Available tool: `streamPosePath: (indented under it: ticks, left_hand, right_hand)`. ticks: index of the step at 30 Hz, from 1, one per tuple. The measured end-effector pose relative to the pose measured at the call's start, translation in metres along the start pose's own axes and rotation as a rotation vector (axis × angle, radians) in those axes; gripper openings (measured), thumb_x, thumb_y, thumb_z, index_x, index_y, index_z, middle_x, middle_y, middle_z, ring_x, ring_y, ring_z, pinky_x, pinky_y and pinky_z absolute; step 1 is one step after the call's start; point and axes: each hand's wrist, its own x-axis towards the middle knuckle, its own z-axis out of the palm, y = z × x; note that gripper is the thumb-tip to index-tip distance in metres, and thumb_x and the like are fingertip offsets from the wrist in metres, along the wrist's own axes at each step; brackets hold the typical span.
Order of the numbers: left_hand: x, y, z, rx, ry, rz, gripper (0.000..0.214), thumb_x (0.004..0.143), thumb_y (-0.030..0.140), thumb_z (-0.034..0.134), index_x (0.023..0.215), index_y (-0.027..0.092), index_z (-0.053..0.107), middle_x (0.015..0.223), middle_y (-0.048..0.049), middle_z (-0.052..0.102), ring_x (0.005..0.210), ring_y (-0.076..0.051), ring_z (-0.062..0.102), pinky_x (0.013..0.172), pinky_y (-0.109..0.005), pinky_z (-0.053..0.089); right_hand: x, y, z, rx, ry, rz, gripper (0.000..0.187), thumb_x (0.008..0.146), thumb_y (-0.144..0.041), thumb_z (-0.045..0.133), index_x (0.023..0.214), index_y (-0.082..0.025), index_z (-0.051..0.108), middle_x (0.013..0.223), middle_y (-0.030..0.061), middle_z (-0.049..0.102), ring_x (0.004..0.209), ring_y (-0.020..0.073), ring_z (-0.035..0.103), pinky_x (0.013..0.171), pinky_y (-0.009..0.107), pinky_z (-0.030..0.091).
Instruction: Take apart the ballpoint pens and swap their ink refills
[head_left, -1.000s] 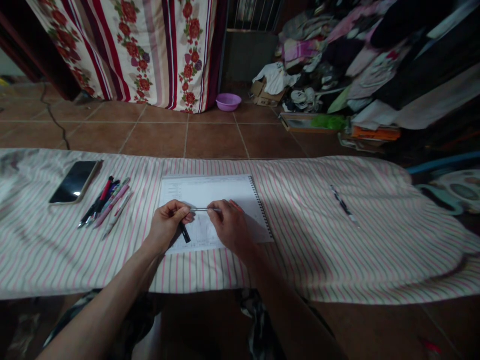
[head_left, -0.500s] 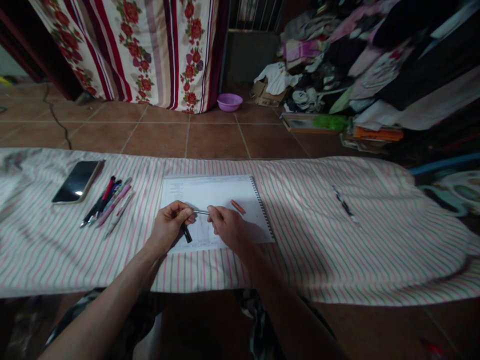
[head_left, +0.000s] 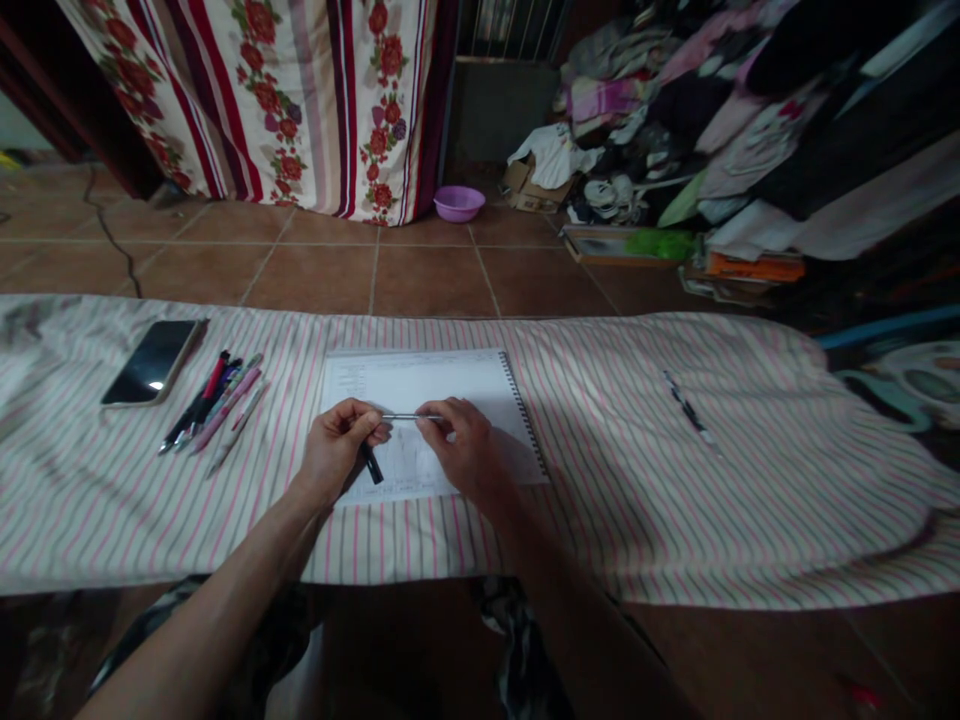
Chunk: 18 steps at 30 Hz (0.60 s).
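Slim silver rod [head_left: 400, 416] spans the gap between the two hands, lying almost level from left to right over the middle of a spiral-bound notebook [head_left: 427, 375]. Its left end runs into the fingers of the left hand [head_left: 341, 440], where thumb and forefinger pinch it. Its right end passes between the thumb and forefinger of the right hand [head_left: 463, 450], which close on it from the near and far sides. The stretch between the fingertips is bare. Both forearms reach in from the near edge, the left one slanting far and to the right, the right one slanting far and to the left, so that the hands face each other with their backs mostly upward. The left hand is over the notebook's left edge, its other fingers curled; the right hand is over the right half, its other fingers bent together. Below the left hand a black piece [head_left: 373, 465] sticks out towards the near side; whether those fingers hold it, I cannot tell. On the striped cloth of the tabletop [head_left: 600, 400], a bunch of pens [head_left: 214, 405] and a phone [head_left: 150, 363] lie to the left, and a single dark-and-white pen [head_left: 686, 407] lies well apart to the right.
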Motion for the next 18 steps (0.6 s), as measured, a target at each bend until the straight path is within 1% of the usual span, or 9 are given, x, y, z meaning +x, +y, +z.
streamPosePath:
  ticks: [3, 5, 7, 10, 12, 13, 15, 17, 18]
  left_hand:
    - [-0.0002, -0.0008, -0.0005, -0.001, -0.008, 0.006, 0.013, 0.068, 0.024, 0.07, 0.068, 0.014, 0.06, 0.058, -0.0002, 0.062, 0.053, -0.009, 0.055, 0.057, -0.023, 0.043]
    - [-0.0003, -0.0009, -0.0003, 0.004, -0.008, 0.002, 0.013, 0.069, 0.023, 0.069, 0.069, 0.014, 0.06, 0.059, -0.0004, 0.063, 0.054, -0.009, 0.055, 0.056, -0.022, 0.043]
    - [-0.0004, -0.001, 0.0002, 0.002, -0.012, 0.003, 0.013, 0.068, 0.023, 0.069, 0.068, 0.014, 0.06, 0.058, -0.0003, 0.062, 0.054, -0.009, 0.054, 0.055, -0.022, 0.043]
    - [-0.0004, -0.0009, 0.0008, -0.012, -0.028, 0.003, 0.013, 0.067, 0.022, 0.07, 0.068, 0.014, 0.059, 0.058, 0.0003, 0.061, 0.053, -0.008, 0.053, 0.054, -0.021, 0.042]
    - [-0.0001, -0.0008, 0.0008, -0.015, -0.028, -0.001, 0.014, 0.067, 0.022, 0.07, 0.068, 0.014, 0.059, 0.058, 0.0003, 0.061, 0.052, -0.009, 0.053, 0.055, -0.022, 0.042]
    - [0.0001, -0.0008, 0.0007, -0.011, -0.024, -0.003, 0.014, 0.067, 0.023, 0.07, 0.069, 0.014, 0.06, 0.058, 0.0, 0.061, 0.052, -0.009, 0.053, 0.055, -0.023, 0.043]
    - [0.0006, -0.001, 0.0002, 0.005, -0.015, -0.003, 0.014, 0.067, 0.024, 0.07, 0.069, 0.014, 0.06, 0.058, -0.0004, 0.062, 0.053, -0.01, 0.053, 0.057, -0.024, 0.043]
    - [0.0012, -0.0014, -0.0004, 0.015, -0.008, 0.004, 0.015, 0.069, 0.026, 0.069, 0.069, 0.014, 0.06, 0.058, -0.0004, 0.062, 0.053, -0.01, 0.054, 0.058, -0.024, 0.043]
    - [0.0014, -0.0016, -0.0005, 0.016, -0.005, 0.007, 0.015, 0.069, 0.026, 0.069, 0.069, 0.014, 0.06, 0.058, -0.0003, 0.061, 0.053, -0.01, 0.054, 0.058, -0.024, 0.043]
  right_hand:
    - [-0.0001, -0.0024, 0.0005, -0.037, -0.032, 0.012, 0.015, 0.084, -0.022, 0.049, 0.074, -0.02, 0.06, 0.072, 0.001, 0.064, 0.07, 0.0135, 0.059, 0.075, 0.027, 0.043]
    - [0.0001, -0.0044, 0.0011, -0.04, -0.068, 0.055, 0.021, 0.085, -0.023, 0.047, 0.07, -0.019, 0.06, 0.066, 0.0001, 0.063, 0.065, 0.0125, 0.058, 0.071, 0.026, 0.042]
    - [0.0006, -0.0062, 0.0029, -0.003, -0.101, 0.15, 0.026, 0.085, -0.026, 0.045, 0.065, -0.019, 0.059, 0.058, -0.0014, 0.06, 0.057, 0.0114, 0.056, 0.064, 0.024, 0.042]
    - [0.0012, -0.0076, 0.0068, 0.108, -0.135, 0.311, 0.035, 0.087, -0.03, 0.042, 0.058, -0.018, 0.056, 0.048, -0.0031, 0.056, 0.044, 0.0095, 0.052, 0.054, 0.022, 0.04]
    - [0.001, -0.0072, 0.0083, 0.165, -0.138, 0.35, 0.038, 0.088, -0.033, 0.039, 0.057, -0.018, 0.056, 0.047, -0.0024, 0.057, 0.041, 0.0094, 0.053, 0.052, 0.022, 0.041]
    - [0.0007, -0.0064, 0.0082, 0.166, -0.124, 0.33, 0.037, 0.088, -0.034, 0.039, 0.06, -0.018, 0.057, 0.05, -0.0013, 0.059, 0.044, 0.0101, 0.055, 0.054, 0.023, 0.043]
    - [0.0002, -0.0038, 0.006, 0.131, -0.051, 0.236, 0.027, 0.086, -0.033, 0.045, 0.071, -0.018, 0.061, 0.064, 0.0017, 0.066, 0.058, 0.0128, 0.061, 0.062, 0.025, 0.046]
    - [0.0, -0.0005, 0.0022, 0.115, 0.019, 0.126, 0.013, 0.082, -0.028, 0.054, 0.085, -0.019, 0.063, 0.08, 0.0039, 0.068, 0.074, 0.0148, 0.063, 0.07, 0.026, 0.047]
    - [0.0, 0.001, 0.0, 0.126, 0.029, 0.087, 0.012, 0.08, -0.025, 0.056, 0.089, -0.019, 0.062, 0.085, 0.0041, 0.068, 0.078, 0.0149, 0.063, 0.071, 0.026, 0.048]
